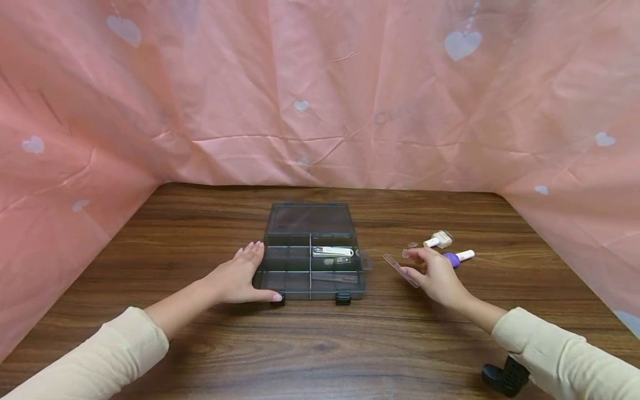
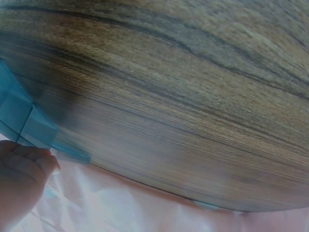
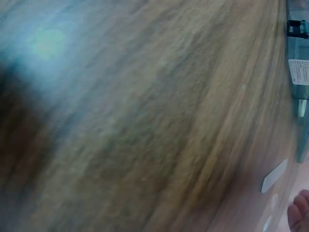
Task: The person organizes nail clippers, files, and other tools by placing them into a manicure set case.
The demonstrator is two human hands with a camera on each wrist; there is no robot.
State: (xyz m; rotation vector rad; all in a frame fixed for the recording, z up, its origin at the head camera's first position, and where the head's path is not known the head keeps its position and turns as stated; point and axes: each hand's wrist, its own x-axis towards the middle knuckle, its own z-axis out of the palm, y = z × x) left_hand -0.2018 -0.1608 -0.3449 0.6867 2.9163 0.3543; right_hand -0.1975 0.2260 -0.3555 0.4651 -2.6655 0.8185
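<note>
A dark translucent compartment box point(image 1: 287, 279) lies with its lid point(image 1: 310, 218) raised. A nail clipper point(image 1: 333, 252) and a flat file-like strip point(image 1: 335, 278) lie in its right compartments. My left hand point(image 1: 235, 278) rests on the box's left side, fingers extended and thumb near the front-left latch. My right hand point(image 1: 437, 278) is right of the box, its thumb beside a clear flat strip point(image 1: 401, 270); thumb and fingertips are apart. In the right wrist view the fingers point(image 3: 300, 212) appear separate from the strip point(image 3: 274, 176). Small clear pieces point(image 1: 405, 253) lie near those fingertips.
Behind the right hand lie a purple bottle with a white cap point(image 1: 453, 259) and a pale bottle point(image 1: 444, 239). A clear tab-like piece point(image 1: 366, 261) lies against the box's right side. A black object point(image 1: 506, 378) is under the right sleeve. Pink cloth point(image 1: 320, 150) surrounds the wooden table.
</note>
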